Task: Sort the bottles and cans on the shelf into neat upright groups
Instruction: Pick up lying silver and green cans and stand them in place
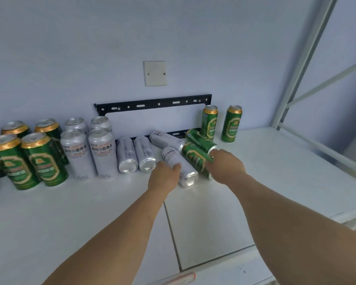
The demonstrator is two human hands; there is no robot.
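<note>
The white shelf (275, 171) runs along a pale wall, with a seam crossing its surface toward the front edge. At its left stand four upright green cans (29, 161) with gold rims, and just beside them four upright white cans (90, 153), both groups two deep. Toward the middle, four white cans (136, 155) lie on their sides next to two green cans lying down (197, 149), while two more green cans (220, 123) stand upright near the wall at the right.
</note>
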